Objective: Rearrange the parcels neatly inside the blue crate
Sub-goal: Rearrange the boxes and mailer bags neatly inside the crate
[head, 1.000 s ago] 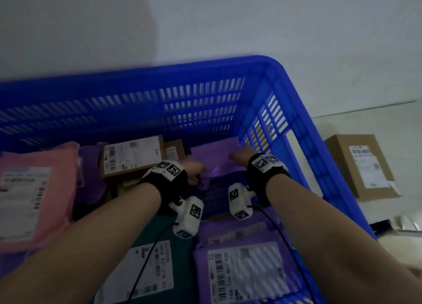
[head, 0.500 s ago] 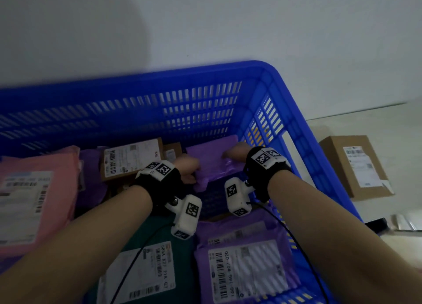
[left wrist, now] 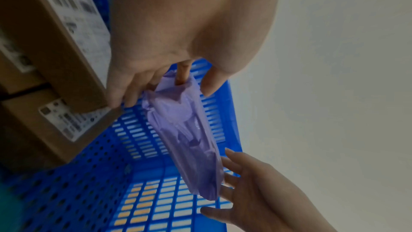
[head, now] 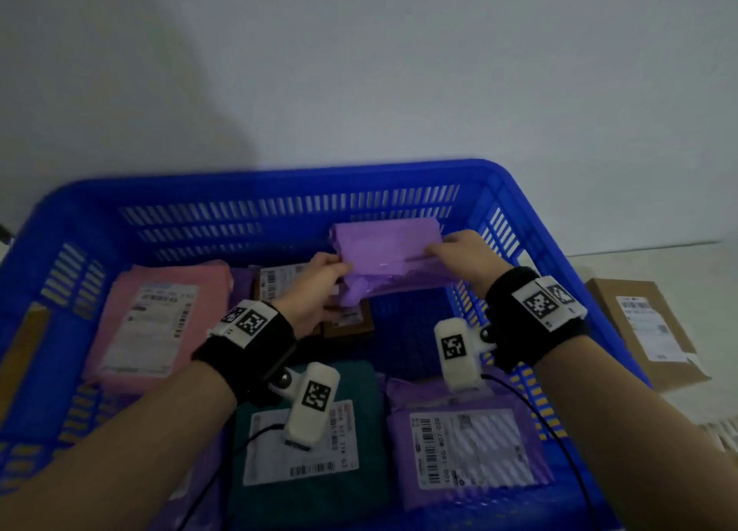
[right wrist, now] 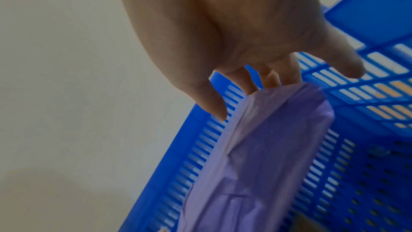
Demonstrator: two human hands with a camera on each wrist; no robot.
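- Purple plastic bag parcel [head: 389, 257] is held above the far right part of the blue crate [head: 279, 189], clear of its floor.
- Left hand [head: 315, 287] pinches its left end; right hand [head: 465, 257] holds the right end with curled fingers.
- It looks soft, light and a little slippery, and it sags, so I think both ends must be held.
- Brown boxes [head: 279, 285] lie just beside it.
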